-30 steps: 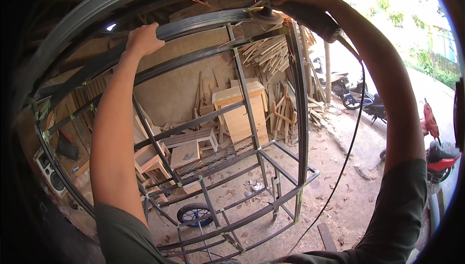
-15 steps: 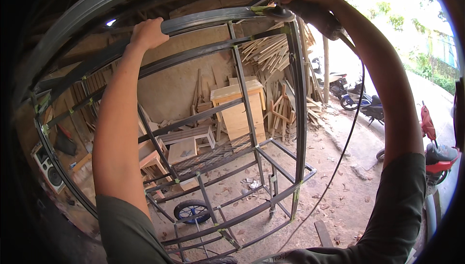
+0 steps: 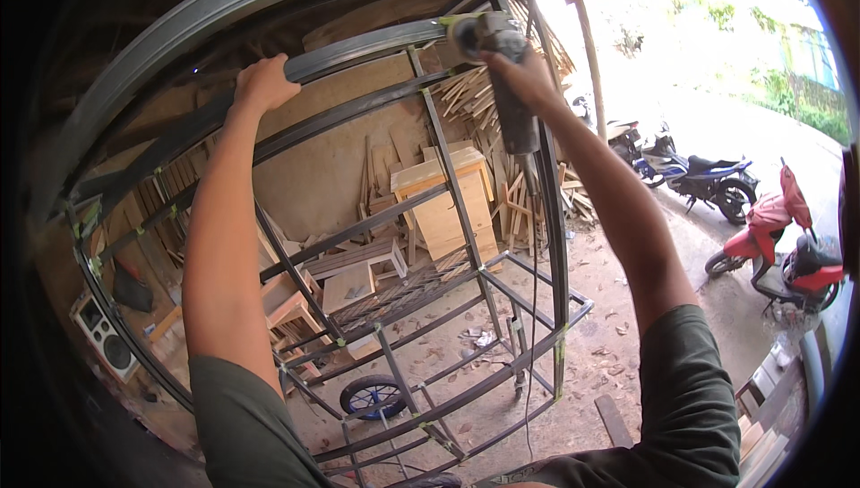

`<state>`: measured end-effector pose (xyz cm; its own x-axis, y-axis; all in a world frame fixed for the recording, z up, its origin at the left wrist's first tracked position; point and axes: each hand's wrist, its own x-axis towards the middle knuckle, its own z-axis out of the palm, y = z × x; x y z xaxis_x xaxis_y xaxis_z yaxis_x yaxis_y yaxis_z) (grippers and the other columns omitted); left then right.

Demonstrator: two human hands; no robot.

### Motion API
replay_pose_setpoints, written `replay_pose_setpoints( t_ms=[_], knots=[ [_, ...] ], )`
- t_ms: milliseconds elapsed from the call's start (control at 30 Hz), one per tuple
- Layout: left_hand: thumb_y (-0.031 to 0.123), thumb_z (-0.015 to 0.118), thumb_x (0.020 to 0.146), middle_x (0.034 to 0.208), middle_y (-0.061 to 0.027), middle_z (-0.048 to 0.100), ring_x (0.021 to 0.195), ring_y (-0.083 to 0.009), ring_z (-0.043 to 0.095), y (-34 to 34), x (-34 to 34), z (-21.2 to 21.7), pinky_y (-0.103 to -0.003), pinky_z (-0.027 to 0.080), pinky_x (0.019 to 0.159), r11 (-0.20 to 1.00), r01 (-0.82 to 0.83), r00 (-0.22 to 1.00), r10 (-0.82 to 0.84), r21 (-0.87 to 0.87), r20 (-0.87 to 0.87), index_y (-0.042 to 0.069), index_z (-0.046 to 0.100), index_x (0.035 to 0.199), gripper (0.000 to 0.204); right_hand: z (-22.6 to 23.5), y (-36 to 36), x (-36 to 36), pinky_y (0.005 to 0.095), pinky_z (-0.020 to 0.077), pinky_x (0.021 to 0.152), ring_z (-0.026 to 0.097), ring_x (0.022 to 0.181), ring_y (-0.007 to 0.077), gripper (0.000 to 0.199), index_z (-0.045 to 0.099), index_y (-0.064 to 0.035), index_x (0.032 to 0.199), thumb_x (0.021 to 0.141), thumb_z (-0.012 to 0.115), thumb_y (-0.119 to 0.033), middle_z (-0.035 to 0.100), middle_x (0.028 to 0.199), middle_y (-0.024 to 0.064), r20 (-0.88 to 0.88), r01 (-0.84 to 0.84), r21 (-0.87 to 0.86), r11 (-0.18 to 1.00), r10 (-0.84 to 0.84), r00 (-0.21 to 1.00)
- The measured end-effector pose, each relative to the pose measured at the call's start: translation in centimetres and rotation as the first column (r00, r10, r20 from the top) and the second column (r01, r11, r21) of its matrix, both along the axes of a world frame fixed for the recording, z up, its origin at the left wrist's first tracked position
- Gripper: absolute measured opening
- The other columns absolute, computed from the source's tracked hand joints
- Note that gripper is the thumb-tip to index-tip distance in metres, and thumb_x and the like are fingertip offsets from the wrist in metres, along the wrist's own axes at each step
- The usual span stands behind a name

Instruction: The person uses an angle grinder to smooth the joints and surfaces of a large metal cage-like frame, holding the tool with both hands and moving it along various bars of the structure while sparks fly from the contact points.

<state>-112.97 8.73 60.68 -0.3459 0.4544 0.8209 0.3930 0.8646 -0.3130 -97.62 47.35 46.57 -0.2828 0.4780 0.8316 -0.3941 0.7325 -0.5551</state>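
My left hand (image 3: 262,83) grips the top bar of a dark steel frame (image 3: 452,188) at arm's length above me. An angle grinder (image 3: 502,76) is held up in my right hand (image 3: 521,77), its head touching the frame's upper rail near the top right corner; its black cable hangs down past the right upright. The frame is a tall open cage of square tubes with a mesh shelf low inside and a small blue-rimmed wheel (image 3: 372,396) at its base.
Stacked timber and a pale wooden cabinet (image 3: 445,201) stand behind the frame. A speaker box (image 3: 106,345) sits at the left. Parked motorbikes (image 3: 694,176) and a red scooter (image 3: 781,250) stand outside on the right. Wood scraps litter the dirt floor.
My right arm has dropped from across the top of the view, bringing the grinder into sight against the upper rail. The left hand keeps its grip on the bar.
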Motion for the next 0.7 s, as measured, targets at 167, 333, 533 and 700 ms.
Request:
replay_pose_setpoints(
  t_ms=[167,333,533,700],
  knots=[
    [0.031,0.071,0.08,0.122,-0.0182,0.07,0.117,-0.0334,0.066,0.4,1.0,-0.4,-0.044,0.051,0.102,1.0,-0.026,0.999,0.026,-0.002,-0.021,0.007,0.061,0.135,0.061,-2.5,0.0,-1.2,0.0461,0.0493,0.098,0.064,0.114,0.0431,0.091,0.049,0.0156,0.125,0.078,0.077,-0.057,0.065,0.116,0.0333,-0.137,0.096,0.063,0.993,-0.087,0.987],
    [0.033,0.073,0.078,0.125,-0.0222,0.068,0.118,-0.0375,0.064,0.7,0.5,-0.1,-0.048,0.051,0.101,1.0,-0.013,0.999,0.013,0.005,-0.044,0.005,0.057,0.14,0.07,-2.9,1.9,-0.4,0.0453,0.0501,0.098,0.066,0.109,0.0419,0.082,0.052,0.0134,0.121,0.077,0.079,-0.05,0.067,0.111,0.0311,-0.123,0.0,-0.133,0.991,-0.016,0.992],
    [0.033,0.073,0.078,0.121,-0.0207,0.07,0.117,-0.0346,0.065,0.2,0.6,-0.3,-0.045,0.052,0.101,1.0,-0.027,0.997,0.025,-0.017,-0.076,0.005,0.058,0.138,0.068,-3.0,-1.4,-0.8,0.0408,0.0537,0.092,0.069,0.101,0.0304,0.075,0.054,0.0062,0.125,0.079,0.079,-0.048,0.069,0.108,0.0226,-0.096,0.077,0.103,0.992,-0.067,0.993],
    [0.033,0.072,0.078,0.12,-0.0207,0.07,0.115,-0.0353,0.066,0.5,1.2,-0.4,-0.046,0.052,0.099,1.0,-0.014,1.0,0.014,-0.018,-0.021,0.005,0.059,0.137,0.066,-2.4,0.9,0.3,0.0443,0.0537,0.091,0.068,0.105,0.0401,0.077,0.051,0.0116,0.124,0.079,0.078,-0.045,0.068,0.11,0.0311,-0.02,-0.024,0.013,1.0,0.024,1.0]
  ],
)
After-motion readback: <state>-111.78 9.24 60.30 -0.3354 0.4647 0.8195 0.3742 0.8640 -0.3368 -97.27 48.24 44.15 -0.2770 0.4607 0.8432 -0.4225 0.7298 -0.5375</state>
